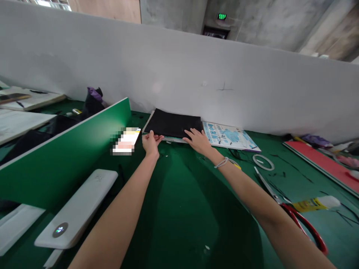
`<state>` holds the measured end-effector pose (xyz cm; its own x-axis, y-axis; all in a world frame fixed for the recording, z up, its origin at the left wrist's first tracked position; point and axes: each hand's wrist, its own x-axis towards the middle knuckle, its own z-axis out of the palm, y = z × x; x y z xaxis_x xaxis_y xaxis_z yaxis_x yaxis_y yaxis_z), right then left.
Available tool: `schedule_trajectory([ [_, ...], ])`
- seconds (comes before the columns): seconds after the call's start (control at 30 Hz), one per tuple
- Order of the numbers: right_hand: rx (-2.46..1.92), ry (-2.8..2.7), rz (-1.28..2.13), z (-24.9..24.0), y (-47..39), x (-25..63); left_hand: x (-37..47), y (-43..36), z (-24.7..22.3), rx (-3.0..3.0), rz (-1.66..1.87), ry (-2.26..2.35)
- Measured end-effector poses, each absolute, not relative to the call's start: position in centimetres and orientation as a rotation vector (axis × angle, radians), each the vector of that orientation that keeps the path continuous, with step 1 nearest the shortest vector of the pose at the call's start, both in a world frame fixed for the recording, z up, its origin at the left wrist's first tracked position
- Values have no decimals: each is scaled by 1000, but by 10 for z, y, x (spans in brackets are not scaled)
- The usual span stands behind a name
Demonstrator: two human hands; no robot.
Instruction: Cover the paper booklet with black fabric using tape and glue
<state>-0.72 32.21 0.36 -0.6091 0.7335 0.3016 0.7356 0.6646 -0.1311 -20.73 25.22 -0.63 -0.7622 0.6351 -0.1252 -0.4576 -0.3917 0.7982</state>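
Observation:
A black sheet (175, 124) lies on top of a light-coloured board or book near the white partition. At its front left corner is my left hand (151, 144), with the thumb above and the curled fingers lower, closed on the edge of the stack. My right hand (198, 141) rests with spread fingers on the front right part of the black sheet, palm down. Just right of the sheet lies a blue and white printed booklet (231, 136). A lit phone (127, 141), partly pixelated, is left of my left hand.
A green divider (70, 149) stands at the left, with a white power bank (78, 207) beside it. Red-handled scissors (297, 215), a yellow tube (310, 204), a tape ring (263, 162) and a red board (325, 160) lie right. A white partition (179, 67) closes the back.

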Motion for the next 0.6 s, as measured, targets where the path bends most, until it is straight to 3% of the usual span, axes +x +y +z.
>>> schedule_trajectory([
  [0.37,-1133,-2551,84,2,343,-22,-209,253,-10,400,2181,1224],
  [0.6,-1207,-2385,379,15,358,-13,-220,248,-7,682,2217,1619],
])
